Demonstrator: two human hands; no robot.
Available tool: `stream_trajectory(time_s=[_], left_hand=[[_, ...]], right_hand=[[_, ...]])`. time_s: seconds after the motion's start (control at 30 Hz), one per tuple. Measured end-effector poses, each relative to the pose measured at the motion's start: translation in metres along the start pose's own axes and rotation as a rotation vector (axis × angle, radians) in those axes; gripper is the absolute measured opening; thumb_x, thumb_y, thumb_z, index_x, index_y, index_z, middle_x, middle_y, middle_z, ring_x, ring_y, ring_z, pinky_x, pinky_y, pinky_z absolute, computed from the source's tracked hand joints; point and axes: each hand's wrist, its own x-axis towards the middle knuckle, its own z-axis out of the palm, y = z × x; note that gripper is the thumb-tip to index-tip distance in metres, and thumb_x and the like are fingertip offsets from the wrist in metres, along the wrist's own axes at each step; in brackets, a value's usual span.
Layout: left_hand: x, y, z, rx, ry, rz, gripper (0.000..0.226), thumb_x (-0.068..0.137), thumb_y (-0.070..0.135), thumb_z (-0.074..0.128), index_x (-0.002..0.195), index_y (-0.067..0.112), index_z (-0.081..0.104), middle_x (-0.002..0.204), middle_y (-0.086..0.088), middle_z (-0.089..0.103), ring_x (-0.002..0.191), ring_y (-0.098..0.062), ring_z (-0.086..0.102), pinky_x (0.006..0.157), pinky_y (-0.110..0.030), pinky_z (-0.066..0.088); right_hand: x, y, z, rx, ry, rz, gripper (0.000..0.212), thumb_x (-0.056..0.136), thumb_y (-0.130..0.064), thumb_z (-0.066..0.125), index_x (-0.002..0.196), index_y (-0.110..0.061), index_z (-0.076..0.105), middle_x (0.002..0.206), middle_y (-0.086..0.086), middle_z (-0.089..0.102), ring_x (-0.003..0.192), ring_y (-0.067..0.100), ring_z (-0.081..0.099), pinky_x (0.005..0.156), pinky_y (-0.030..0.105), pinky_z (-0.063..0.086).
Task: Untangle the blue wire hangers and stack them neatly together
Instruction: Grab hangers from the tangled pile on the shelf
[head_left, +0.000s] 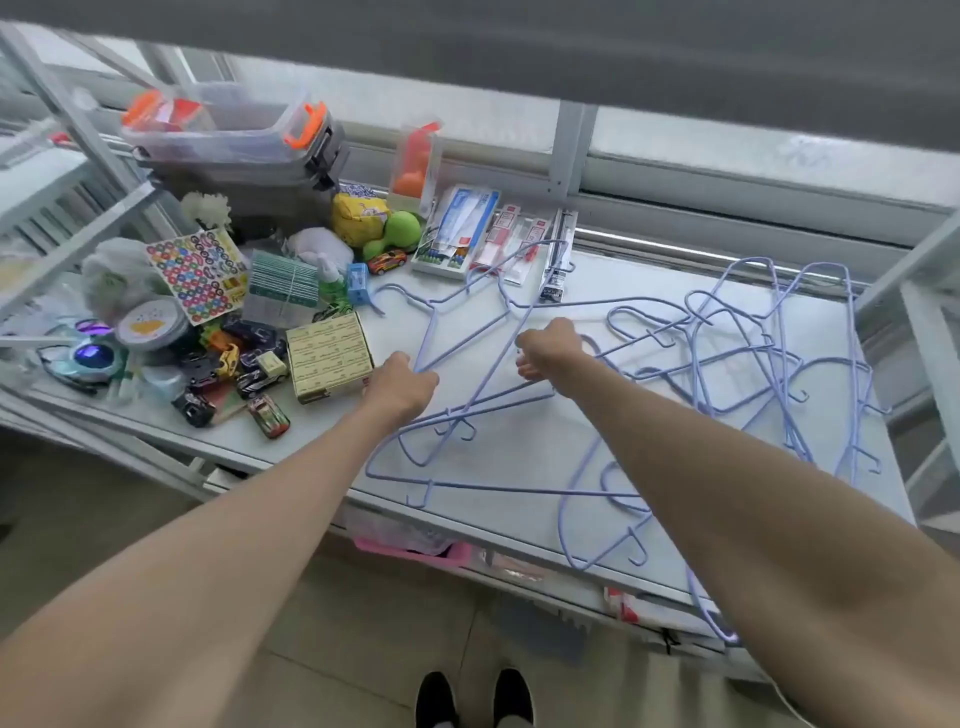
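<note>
Head view, left to right: left hand (400, 387) and right hand (550, 349) both clench wires of centre hangers (467, 364), untangling underway, while the pile (779, 364) at three o'clock waits; next, I'd judge, lift one clear.

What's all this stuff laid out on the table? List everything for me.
Wire hangers: many, count unclear, blue, tangled across the table's right half.
Table: one, pale grey.
Storage bin: one, clear with orange latches, back left.
Toy cars: several, mixed colours, front left.
Sticker sheet: one, multicoloured, left.
Cardboard box: one, tan, beside the left hand.
Green dumbbell toy: one, back centre.
Toothbrush packs: several, white, blue and red, back centre.
Shoes: two, black, on the floor.
Left hand: grip closed on a hanger.
Right hand: grip closed on a hanger.
</note>
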Motion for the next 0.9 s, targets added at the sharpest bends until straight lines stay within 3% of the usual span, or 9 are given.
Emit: stream_trajectory(time_s=[0.17,0.27,0.37,0.47,0.57,0.63,0.7,0.8,0.9], left_hand=[[0.007,0.009,-0.003,-0.269,0.014,-0.119,0.047,0.09,0.023,0.054,0.13,-0.001,0.051,0.132,-0.016,0.054,0.119,-0.033,0.05,0.095,-0.036,0.041],[0.009,0.01,-0.006,-0.267,0.015,-0.108,0.036,0.09,0.014,0.052,0.12,-0.005,0.058,0.124,-0.02,0.058,0.116,-0.036,0.052,0.092,-0.037,0.044],[0.011,0.007,-0.007,-0.256,0.043,-0.09,0.034,0.092,0.011,0.046,0.118,-0.007,0.06,0.125,-0.023,0.057,0.11,-0.036,0.054,0.082,-0.037,0.044],[0.01,0.002,-0.009,-0.25,0.045,-0.096,0.037,0.093,0.011,0.041,0.12,-0.006,0.06,0.128,-0.023,0.057,0.115,-0.037,0.053,0.085,-0.036,0.044],[0.004,-0.005,-0.006,-0.177,0.037,-0.021,0.039,0.096,0.009,0.04,0.128,0.003,0.061,0.134,-0.012,0.058,0.125,-0.029,0.05,0.1,-0.031,0.039],[0.002,-0.011,-0.003,-0.131,0.058,0.044,0.033,0.094,0.012,0.044,0.12,0.01,0.065,0.123,-0.008,0.064,0.118,-0.026,0.055,0.095,-0.03,0.042],[0.0,-0.015,-0.002,-0.078,0.099,0.069,0.021,0.093,0.024,0.048,0.094,0.015,0.066,0.097,-0.003,0.066,0.1,-0.026,0.059,0.078,-0.03,0.044],[-0.007,-0.017,-0.005,0.049,0.132,0.129,0.042,0.092,0.042,0.043,0.076,0.01,0.066,0.074,-0.002,0.064,0.084,-0.028,0.061,0.073,-0.035,0.047],[-0.015,-0.015,-0.009,0.07,0.145,0.179,0.049,0.09,0.04,0.044,0.073,0.001,0.07,0.067,-0.004,0.068,0.076,-0.028,0.065,0.07,-0.035,0.05]], right_hand=[[-0.014,-0.01,0.024,0.026,-0.08,0.096,0.013,0.09,-0.011,0.048,0.095,0.001,0.049,0.088,0.023,0.065,0.05,0.025,0.055,0.045,0.023,0.041],[-0.013,-0.006,0.031,0.083,-0.014,0.114,0.012,0.086,-0.009,0.046,0.093,0.001,0.049,0.103,0.023,0.069,0.077,0.032,0.067,0.058,0.028,0.047],[-0.012,-0.001,0.034,0.066,0.079,0.065,0.03,0.084,-0.013,0.045,0.112,-0.003,0.049,0.118,0.02,0.063,0.102,0.037,0.066,0.081,0.04,0.055],[-0.011,0.001,0.027,0.121,0.105,0.019,0.019,0.09,-0.009,0.044,0.107,-0.004,0.048,0.115,0.021,0.06,0.08,0.038,0.07,0.078,0.048,0.059],[-0.013,0.001,0.017,0.327,0.066,0.051,0.009,0.096,-0.002,0.04,0.104,-0.001,0.046,0.085,0.019,0.062,0.053,0.03,0.065,0.06,0.041,0.061],[-0.014,0.0,0.011,0.418,0.055,0.087,0.013,0.097,0.001,0.039,0.109,-0.002,0.046,0.075,0.016,0.061,0.052,0.03,0.065,0.055,0.038,0.059],[-0.014,-0.001,0.007,0.487,0.049,0.119,0.017,0.097,0.003,0.039,0.112,-0.004,0.044,0.072,0.015,0.061,0.052,0.031,0.065,0.054,0.039,0.059],[-0.013,-0.002,0.003,0.561,0.045,0.159,0.022,0.096,0.005,0.039,0.114,-0.008,0.043,0.072,0.016,0.062,0.056,0.034,0.066,0.055,0.043,0.06],[-0.011,-0.004,0.001,0.686,0.061,0.195,0.021,0.098,0.003,0.041,0.113,-0.012,0.041,0.073,0.017,0.062,0.059,0.036,0.067,0.062,0.048,0.06]])
